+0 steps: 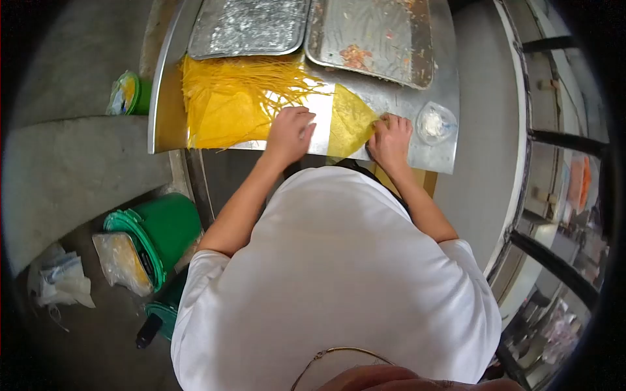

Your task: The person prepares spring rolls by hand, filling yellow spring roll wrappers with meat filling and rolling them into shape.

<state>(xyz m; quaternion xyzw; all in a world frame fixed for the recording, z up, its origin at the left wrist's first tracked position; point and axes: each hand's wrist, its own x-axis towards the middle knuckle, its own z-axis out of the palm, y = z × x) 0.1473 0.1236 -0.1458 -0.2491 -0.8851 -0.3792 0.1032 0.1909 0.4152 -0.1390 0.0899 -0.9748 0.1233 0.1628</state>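
Note:
A thin, translucent yellow wrapper sheet (350, 120) lies on the metal table, its lower part reaching the front edge. My right hand (391, 138) is closed at the right corner of this sheet, fingertips pressed down on it. To the left, my left hand (289, 135) hovers or rests between the sheet and a stack of yellow wrappers (228, 116); its fingers are bent, with a gap to the thumb and nothing visible between them. Yellow strips (261, 75) fan out along the stack's back and right side. A small clear bowl of white paste (435, 124) sits right of my right hand.
Two metal trays stand at the back: a left tray (248, 29) and a right tray (365, 39) with orange food scraps. The metal table (447, 156) ends close to my body. Green buckets (166, 225) and plastic bags (65, 280) are on the floor at left. Dark bars (554, 140) run along the right.

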